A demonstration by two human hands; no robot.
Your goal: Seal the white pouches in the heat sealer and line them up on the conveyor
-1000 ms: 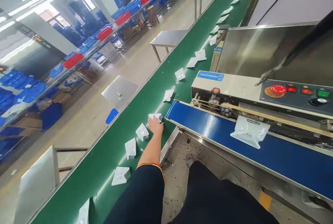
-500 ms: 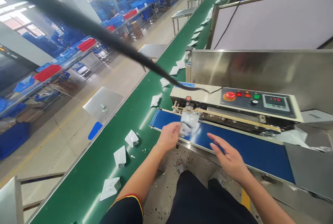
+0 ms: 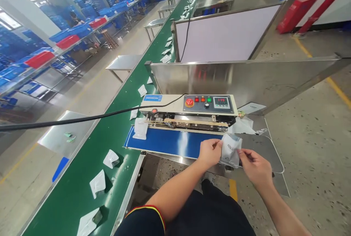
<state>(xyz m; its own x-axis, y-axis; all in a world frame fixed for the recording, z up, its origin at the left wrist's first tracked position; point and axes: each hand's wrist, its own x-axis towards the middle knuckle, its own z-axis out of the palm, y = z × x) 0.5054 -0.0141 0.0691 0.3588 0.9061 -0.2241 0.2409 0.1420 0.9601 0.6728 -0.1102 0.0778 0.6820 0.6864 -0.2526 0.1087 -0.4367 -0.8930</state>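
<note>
Between my two hands, near the right end of the blue belt [image 3: 175, 144], is a white pouch [image 3: 230, 151] with small dark print. My left hand [image 3: 210, 152] pinches its left edge, and the fingers of my right hand [image 3: 255, 166] are closed on its right edge. Behind the belt stands a band sealing machine [image 3: 189, 105] with a red stop button and a lit display. Another white pouch [image 3: 140, 129] lies at the belt's left end, its top edge by the sealer's band.
On the left a long green conveyor [image 3: 68, 177] carries several white pouches [image 3: 98, 183]. More white bags [image 3: 242, 125] lie on the steel plate [image 3: 263, 148] at right. A black cable [image 3: 90, 118] crosses the view. A steel panel [image 3: 205, 79] rises behind the sealer.
The view has swung to the right. My hands have moved from the belt's left part to its right end and now hold a pouch. The other pouch sits at the belt's left end, out of my hands.
</note>
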